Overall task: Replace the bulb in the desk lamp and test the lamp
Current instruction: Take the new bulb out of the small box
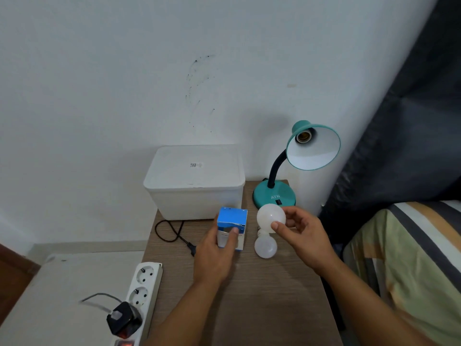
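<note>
A teal desk lamp (pixel 274 193) stands at the table's back right, its shade (pixel 316 151) tilted toward me with the socket (pixel 302 137) bare. My right hand (pixel 301 236) holds a white bulb (pixel 270 218) just in front of the lamp base. A second white bulb (pixel 265 246) lies on the table below it. My left hand (pixel 215 255) grips a blue and white bulb box (pixel 232 227), upright on the table to the left of the bulbs. The lamp's black cord and plug (pixel 190 248) lie loose by the box.
A white lidded plastic bin (pixel 194 181) stands at the back of the wooden table (pixel 262 295). A white power strip (pixel 142 290) with a black adapter (pixel 123 320) plugged in lies at the left edge. A bed with striped bedding (pixel 411 258) is on the right, under a dark curtain (pixel 411 121).
</note>
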The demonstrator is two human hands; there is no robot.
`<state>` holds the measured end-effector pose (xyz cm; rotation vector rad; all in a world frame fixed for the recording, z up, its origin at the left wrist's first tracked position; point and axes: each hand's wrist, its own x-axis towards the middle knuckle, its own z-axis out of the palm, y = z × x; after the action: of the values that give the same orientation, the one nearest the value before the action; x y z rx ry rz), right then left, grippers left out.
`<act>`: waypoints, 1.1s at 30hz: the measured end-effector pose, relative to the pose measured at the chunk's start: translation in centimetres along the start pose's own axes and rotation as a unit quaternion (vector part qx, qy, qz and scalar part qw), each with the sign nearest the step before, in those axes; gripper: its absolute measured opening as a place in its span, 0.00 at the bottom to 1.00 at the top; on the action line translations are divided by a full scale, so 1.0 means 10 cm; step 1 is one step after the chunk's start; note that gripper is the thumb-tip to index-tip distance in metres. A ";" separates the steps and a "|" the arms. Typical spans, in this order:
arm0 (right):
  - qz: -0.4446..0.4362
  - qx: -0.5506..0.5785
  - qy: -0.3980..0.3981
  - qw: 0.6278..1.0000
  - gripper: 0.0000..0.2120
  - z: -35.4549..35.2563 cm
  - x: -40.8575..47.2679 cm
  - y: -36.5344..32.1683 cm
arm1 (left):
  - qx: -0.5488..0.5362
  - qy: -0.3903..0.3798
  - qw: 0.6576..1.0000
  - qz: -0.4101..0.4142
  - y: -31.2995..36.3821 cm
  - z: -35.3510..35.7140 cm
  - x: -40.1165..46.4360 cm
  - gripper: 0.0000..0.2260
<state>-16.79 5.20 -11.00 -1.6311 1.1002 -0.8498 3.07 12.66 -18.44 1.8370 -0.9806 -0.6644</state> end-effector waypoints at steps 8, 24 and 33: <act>0.011 0.068 0.051 0.996 0.18 -0.03 -0.11 0.05 | -0.036 0.029 0.997 -0.060 0.21 -0.05 0.06 0.17; -0.009 0.182 0.094 0.979 0.22 -0.04 -0.26 0.00 | -0.014 0.051 0.997 -0.051 0.24 -0.07 0.08 0.24; -0.032 0.143 0.104 0.984 0.27 -0.06 -0.37 -0.05 | 0.116 0.031 0.993 -0.019 0.28 -0.10 0.11 0.21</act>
<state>-18.51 8.57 -10.45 -1.3671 1.0175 -1.1852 3.51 11.49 -15.52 2.0720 -1.0179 -0.5297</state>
